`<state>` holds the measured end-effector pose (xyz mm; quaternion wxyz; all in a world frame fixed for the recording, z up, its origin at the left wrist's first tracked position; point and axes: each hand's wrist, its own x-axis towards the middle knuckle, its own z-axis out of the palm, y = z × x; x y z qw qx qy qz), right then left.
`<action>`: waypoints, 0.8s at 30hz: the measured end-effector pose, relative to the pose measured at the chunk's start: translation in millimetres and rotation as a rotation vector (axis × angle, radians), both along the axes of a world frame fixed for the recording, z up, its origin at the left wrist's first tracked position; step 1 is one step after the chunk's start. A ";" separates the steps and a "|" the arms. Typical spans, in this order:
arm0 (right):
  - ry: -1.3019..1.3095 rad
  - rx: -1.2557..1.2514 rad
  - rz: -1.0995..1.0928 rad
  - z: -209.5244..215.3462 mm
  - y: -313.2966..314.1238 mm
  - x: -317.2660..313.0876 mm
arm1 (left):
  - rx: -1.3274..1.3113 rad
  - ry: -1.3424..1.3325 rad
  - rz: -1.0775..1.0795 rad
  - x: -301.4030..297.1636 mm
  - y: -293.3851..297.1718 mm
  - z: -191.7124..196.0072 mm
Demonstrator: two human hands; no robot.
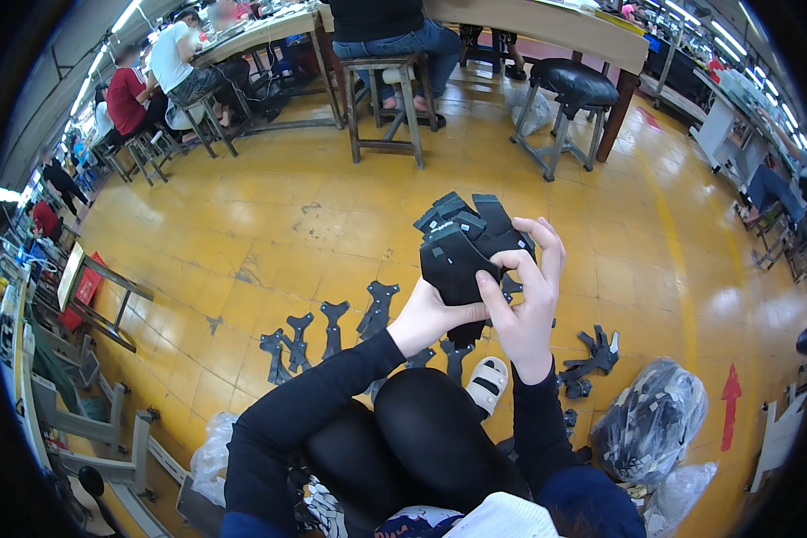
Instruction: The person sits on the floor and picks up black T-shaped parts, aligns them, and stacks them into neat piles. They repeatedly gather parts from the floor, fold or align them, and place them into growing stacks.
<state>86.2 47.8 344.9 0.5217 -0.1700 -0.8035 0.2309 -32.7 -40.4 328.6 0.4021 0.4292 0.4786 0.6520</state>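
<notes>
A fanned stack of flat black cut pieces [457, 264] with dark green ends and small pale marks is held up above my knees. My left hand [429, 318] grips it from below and the left, its thumb across the lower part; its other fingers are hidden behind the stack. My right hand [531, 309] is at the stack's right side, thumb and forefinger bent closely together against the pieces, other fingers curled at the edge. Similar black pieces [334, 328] lie in a row of small piles on the floor beyond my legs, with another pile [594, 354] to the right.
A clear plastic bag full of dark pieces [653, 420] stands on the floor at right, and a white bag [213, 457] at left. A sandal [488, 386] shows beside my knee. Ahead are a black-topped stool [574, 85] and a person seated on a wooden stool [381, 112].
</notes>
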 end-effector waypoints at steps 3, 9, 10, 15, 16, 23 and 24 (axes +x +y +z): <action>0.131 -0.255 0.180 6.6 4.0 1.8 | -0.091 0.038 0.006 -1.4 -4.4 1.1; 0.049 -0.263 0.187 28.4 28.4 14.2 | -0.121 0.154 -0.061 1.4 -3.8 1.1; 0.039 -0.213 0.172 30.9 28.9 15.6 | -0.102 0.159 -0.054 2.6 -2.4 -1.1; 0.158 -0.090 0.087 36.3 23.3 2.5 | -0.062 -0.165 -0.073 -1.2 0.4 -5.0; 0.164 -0.105 0.096 36.6 21.2 -0.2 | -0.055 -0.181 -0.100 -2.3 -0.5 -5.9; 0.104 -0.193 0.209 50.6 18.7 -0.6 | -0.131 0.074 -0.115 1.4 -2.5 -3.9; 0.112 -0.204 0.211 50.7 18.7 -1.5 | -0.142 0.075 -0.112 1.1 -3.0 -6.7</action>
